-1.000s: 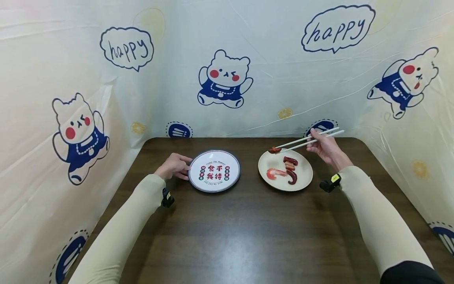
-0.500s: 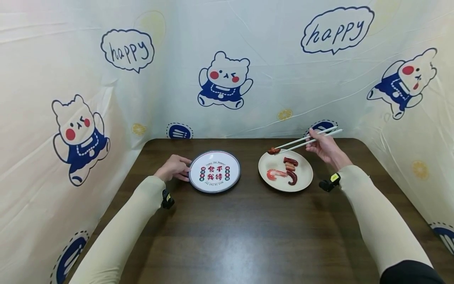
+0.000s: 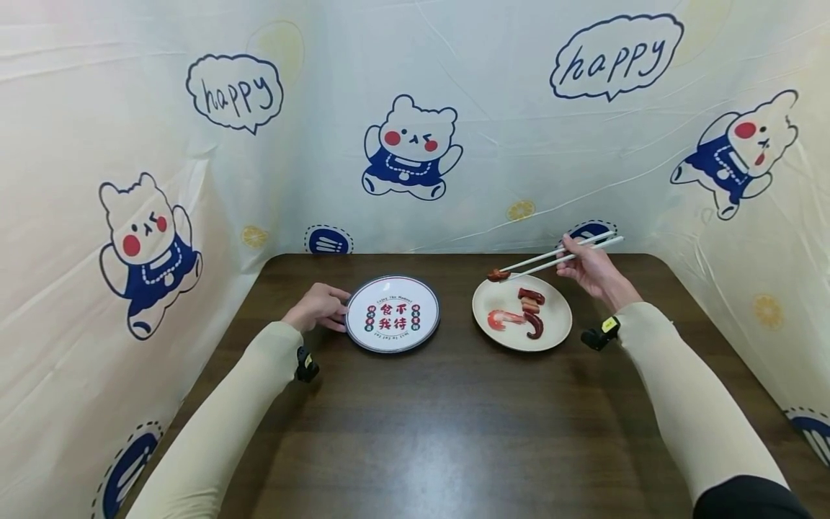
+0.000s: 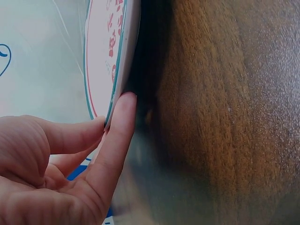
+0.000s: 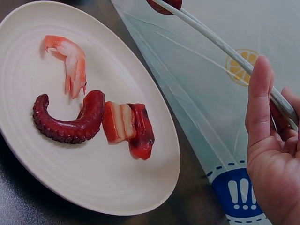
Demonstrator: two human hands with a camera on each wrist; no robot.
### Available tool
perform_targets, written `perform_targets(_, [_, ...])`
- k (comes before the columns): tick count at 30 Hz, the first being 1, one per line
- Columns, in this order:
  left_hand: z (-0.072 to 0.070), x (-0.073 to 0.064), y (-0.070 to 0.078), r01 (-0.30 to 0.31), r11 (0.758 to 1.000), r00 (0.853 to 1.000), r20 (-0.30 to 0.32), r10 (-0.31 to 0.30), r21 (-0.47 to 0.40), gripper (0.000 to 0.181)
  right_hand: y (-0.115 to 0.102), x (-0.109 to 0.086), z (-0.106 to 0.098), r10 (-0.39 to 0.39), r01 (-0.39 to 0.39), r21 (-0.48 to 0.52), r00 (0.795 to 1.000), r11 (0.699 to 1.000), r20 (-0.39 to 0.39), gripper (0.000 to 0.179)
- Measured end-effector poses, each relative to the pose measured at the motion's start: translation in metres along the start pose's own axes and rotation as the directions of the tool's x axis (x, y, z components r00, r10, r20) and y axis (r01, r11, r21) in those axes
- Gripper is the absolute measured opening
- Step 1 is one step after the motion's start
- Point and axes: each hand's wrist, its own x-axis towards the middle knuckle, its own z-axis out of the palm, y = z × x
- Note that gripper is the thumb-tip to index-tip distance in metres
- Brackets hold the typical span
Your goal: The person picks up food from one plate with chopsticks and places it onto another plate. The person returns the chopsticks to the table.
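Note:
My left hand (image 3: pixel 318 308) pinches the left rim of a white plate (image 3: pixel 392 314) with a dark blue edge and red lettering. In the left wrist view the thumb lies on the rim and a finger supports it from below. White chopsticks (image 3: pixel 560 256) are held in my right hand (image 3: pixel 598 270). Between their tips is a small reddish-brown piece of food (image 3: pixel 498 274), above the far-left rim of a cream plate (image 3: pixel 483 328). On that plate lie a shrimp (image 5: pixel 70 65), a curled octopus tentacle (image 5: pixel 70 123), a layered meat piece (image 5: pixel 119 123) and a dark red strip (image 5: pixel 141 132).
Both plates are near the far edge of a brown wooden table (image 3: pixel 415 418), with a gap between them. A pale curtain (image 3: pixel 493 144) printed with cartoon bears surrounds the table at the back and sides.
My right hand, the chopsticks and the held food piece have shifted slightly left. My left hand and both plates stay in place; the head view has tilted a little.

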Motion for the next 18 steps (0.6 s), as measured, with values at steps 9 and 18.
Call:
perform_targets(9, [-0.001,0.000,0.002,0.003,1.000,1.000,0.008,-0.003,-0.011,0.050,0.001,0.002,0.007,0.015,-0.015,0.011,1.000,1.000,-0.020,0.031])
perform_targets(18, [-0.001,0.003,0.000,0.009,1.000,1.000,0.011,-0.009,-0.007,0.050,0.003,0.003,0.014,0.042,-0.043,-0.010,0.998,0.999,-0.044,0.026])
